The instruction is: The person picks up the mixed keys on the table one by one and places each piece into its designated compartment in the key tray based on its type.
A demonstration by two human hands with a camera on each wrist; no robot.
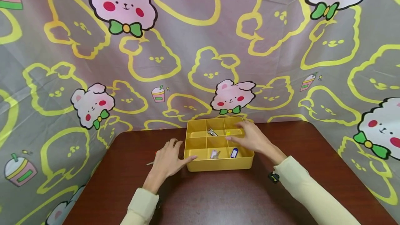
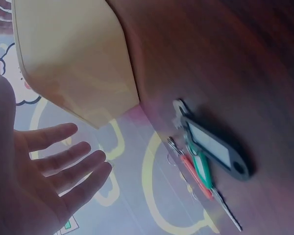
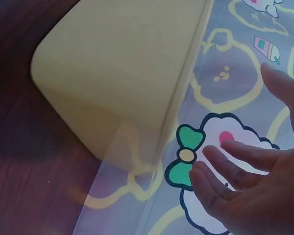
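A yellow box [image 1: 220, 165] split into several compartments stands at the back of the table. My left hand [image 1: 167, 159] is by its left side, fingers spread, thumb at the front left rim; no object is in it. Over the right side hovers my right hand [image 1: 251, 138], fingers loosely bent and holding nothing. In the front row lie a blue key tag [image 1: 234, 152] and a key with a pale tag [image 1: 214, 154]. A silver key [image 1: 212, 132] is in the back middle compartment, and a small yellow piece [image 1: 228, 133] is in the back right one.
Left of the box, keys with a black tag [image 2: 215, 147], a green tag [image 2: 201, 169] and a red tag [image 2: 196, 177] lie on the brown table [image 1: 212, 197]. A cartoon-printed cloth [image 1: 187, 44] hangs behind and beside the table.
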